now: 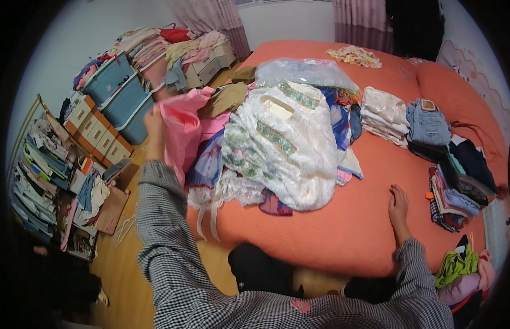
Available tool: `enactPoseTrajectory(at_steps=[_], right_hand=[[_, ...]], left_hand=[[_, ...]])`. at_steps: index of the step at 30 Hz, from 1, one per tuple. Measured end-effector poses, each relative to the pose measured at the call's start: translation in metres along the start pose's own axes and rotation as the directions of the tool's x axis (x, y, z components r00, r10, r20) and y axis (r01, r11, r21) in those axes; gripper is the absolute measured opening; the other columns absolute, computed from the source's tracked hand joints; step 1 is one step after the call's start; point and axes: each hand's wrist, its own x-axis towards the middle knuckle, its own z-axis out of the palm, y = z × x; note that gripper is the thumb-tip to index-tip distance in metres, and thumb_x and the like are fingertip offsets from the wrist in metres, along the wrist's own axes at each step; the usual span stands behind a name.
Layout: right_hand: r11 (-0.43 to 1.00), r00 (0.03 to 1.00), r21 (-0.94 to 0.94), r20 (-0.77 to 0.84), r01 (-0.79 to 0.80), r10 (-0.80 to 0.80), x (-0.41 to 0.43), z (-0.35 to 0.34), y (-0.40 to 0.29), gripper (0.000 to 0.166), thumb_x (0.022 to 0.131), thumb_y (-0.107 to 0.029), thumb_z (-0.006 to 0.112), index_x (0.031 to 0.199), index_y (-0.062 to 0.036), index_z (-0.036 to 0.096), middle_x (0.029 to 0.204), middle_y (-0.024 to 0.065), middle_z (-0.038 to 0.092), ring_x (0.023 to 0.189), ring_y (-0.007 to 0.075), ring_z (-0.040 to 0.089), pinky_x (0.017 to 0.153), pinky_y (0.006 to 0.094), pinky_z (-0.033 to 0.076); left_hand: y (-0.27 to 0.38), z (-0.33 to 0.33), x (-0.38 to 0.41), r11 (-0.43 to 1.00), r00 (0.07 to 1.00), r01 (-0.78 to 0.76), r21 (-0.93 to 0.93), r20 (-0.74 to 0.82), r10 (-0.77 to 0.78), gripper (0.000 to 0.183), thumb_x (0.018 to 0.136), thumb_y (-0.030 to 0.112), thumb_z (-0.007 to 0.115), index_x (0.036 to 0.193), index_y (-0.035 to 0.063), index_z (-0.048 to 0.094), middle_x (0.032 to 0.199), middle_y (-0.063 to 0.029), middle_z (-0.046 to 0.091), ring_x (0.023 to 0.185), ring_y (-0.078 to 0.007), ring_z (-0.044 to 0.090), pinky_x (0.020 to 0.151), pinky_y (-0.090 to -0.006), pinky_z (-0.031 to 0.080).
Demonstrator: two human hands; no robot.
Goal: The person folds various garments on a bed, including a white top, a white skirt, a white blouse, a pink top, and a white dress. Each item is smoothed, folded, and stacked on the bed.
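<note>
My left hand (153, 121) grips a bright pink garment (181, 131) at the left edge of the clothes pile, and the cloth hangs down beside the bed. My right hand (398, 205) rests on the orange bedspread (362, 230), with nothing in it. Between my hands lies a white fluffy garment (312, 164) with patterned trim, on top of the heap. White lace (242, 191) and dark blue sheer fabric (205, 160) stick out from under it. An olive-brown garment (226, 100) lies just beyond the pink one. Behind the heap is a clear plastic bag (300, 74).
Folded white clothes (384, 115), folded jeans (428, 123) and stacks of folded clothes (452, 197) line the bed's right side. Blue storage bins (127, 105), a drawer unit (98, 131) and a clothes rack (41, 177) stand at left. Green clothing (456, 267) lies at lower right.
</note>
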Motion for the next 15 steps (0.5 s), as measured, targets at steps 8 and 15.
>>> enactPoseTrajectory(at_steps=[8, 15], right_hand=[[0.870, 0.977, 0.464, 0.040, 0.166, -0.208, 0.102, -0.094, -0.124, 0.078, 0.075, -0.031, 0.074, 0.136, -0.0008, 0.036, 0.134, 0.0219, 0.043, 0.122, 0.0319, 0.046, 0.100, 0.0404, 0.040], [0.567, 0.665, 0.347, -0.373, 0.747, -0.647, 0.124, -0.194, -0.305, 0.092, 0.073, -0.027, 0.076, 0.143, -0.0040, 0.021, 0.139, 0.0216, 0.037, 0.126, 0.0305, 0.041, 0.103, 0.0390, 0.036]], left_hand=[[0.325, 0.007, -0.082, 1.000, 0.837, 0.016, 0.017, 0.547, -0.023, 0.040, 0.092, 0.027, 0.057, 0.117, -0.0046, 0.055, 0.099, -0.0086, 0.064, 0.083, -0.0147, 0.062, 0.074, -0.0289, 0.054], [0.427, 0.025, -0.157, 0.988, 0.556, -0.153, -0.006, 0.826, 0.091, 0.048, 0.089, 0.036, 0.061, 0.115, -0.0039, 0.054, 0.098, -0.0085, 0.062, 0.086, -0.0122, 0.061, 0.075, -0.0255, 0.053]])
